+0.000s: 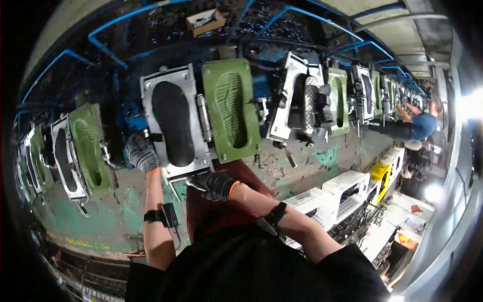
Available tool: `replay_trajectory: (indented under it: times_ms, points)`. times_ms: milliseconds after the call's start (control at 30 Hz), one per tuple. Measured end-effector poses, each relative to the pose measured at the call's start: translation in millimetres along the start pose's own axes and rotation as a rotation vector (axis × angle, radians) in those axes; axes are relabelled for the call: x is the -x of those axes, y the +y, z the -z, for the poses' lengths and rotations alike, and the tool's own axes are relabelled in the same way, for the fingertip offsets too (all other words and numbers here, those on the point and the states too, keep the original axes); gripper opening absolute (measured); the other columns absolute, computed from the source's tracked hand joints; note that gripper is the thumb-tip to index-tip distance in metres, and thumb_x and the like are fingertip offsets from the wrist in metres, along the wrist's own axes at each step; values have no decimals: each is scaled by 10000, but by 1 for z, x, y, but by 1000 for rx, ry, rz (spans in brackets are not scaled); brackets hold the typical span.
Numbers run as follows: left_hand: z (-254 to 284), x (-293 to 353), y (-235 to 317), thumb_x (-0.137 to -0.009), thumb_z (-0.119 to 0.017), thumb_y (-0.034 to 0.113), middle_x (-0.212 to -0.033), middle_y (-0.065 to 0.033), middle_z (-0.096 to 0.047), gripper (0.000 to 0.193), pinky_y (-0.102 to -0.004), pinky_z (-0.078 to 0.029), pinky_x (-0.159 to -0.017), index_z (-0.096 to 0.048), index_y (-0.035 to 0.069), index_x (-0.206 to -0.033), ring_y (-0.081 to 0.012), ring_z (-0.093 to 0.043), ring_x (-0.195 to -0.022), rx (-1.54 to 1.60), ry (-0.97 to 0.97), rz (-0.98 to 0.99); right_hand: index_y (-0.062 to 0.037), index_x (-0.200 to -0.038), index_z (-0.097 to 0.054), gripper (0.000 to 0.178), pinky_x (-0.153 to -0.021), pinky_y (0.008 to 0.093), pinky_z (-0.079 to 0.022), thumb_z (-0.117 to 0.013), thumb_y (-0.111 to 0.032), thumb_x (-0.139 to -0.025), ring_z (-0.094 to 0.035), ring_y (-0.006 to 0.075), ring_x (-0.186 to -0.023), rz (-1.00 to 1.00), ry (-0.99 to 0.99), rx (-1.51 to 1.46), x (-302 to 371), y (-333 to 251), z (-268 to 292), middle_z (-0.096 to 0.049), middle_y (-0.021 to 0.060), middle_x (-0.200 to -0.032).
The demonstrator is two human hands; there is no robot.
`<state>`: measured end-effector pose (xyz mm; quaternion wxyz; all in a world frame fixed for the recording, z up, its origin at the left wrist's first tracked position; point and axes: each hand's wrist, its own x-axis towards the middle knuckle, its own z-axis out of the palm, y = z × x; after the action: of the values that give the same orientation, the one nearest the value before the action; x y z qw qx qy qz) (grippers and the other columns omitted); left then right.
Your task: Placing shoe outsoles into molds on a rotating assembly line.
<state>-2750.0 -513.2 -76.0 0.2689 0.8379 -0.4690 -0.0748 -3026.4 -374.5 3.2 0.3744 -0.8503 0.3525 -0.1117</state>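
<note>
Before me stands an open shoe-sole mould, with a silver frame (151, 90) tilted up beside its green half (210, 85). A black sole-shaped piece (173, 123) fills the silver frame's cavity; the green half's cavity is ribbed and bare. My left hand (142, 153), in a grey knit glove, is closed at the frame's lower left side, next to a small metal fitting (146, 133). What its fingers hold is hidden. My right hand (215, 186), in a dark glove, is closed around a metal handle (176, 178) at the frame's lower edge.
More moulds stand in line, including a green one (89, 151) to the left and a silver one (282, 108) to the right. White crates (347, 189) and a yellow crate (380, 173) lie lower right. Another person (422, 126) works farther right. Blue pipes (322, 27) run behind.
</note>
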Motion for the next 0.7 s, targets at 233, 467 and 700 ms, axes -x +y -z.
replay_trajectory:
  times_ms: [233,467,700]
  points:
    - [10,171,317,-893,-708,183,-1182,-115,-647,227,-516,-466,-940,-650,88,-1091,-345,-603,-1116,518,-435,-841,-39,-1071,-712,253,-730,429,-554,-712,-242,-921,-691,371,-791,-718,473,-117,164,41,117,-731,210,-969]
    - [-76,302,558,-767,-834,319,-1526,-298,-455,1056,-488,-445,-1112,-276,21,-1613,-433,-544,-1307,33,-941,-823,7,-1265,-641,561,-823,393,-543,-838,-271,-819,-676,299,-875,-1063,1202,554,314,198,253,-717,168,-1010]
    - [-159,257,595,-891,-769,386,-1555,-155,-501,738,-488,-407,-1183,-503,65,-1499,-333,-491,-1423,1606,-1137,287,34,-1126,-723,229,-755,321,-546,-711,-118,-955,-648,139,-808,-816,1373,-526,326,240,379,-748,73,-944]
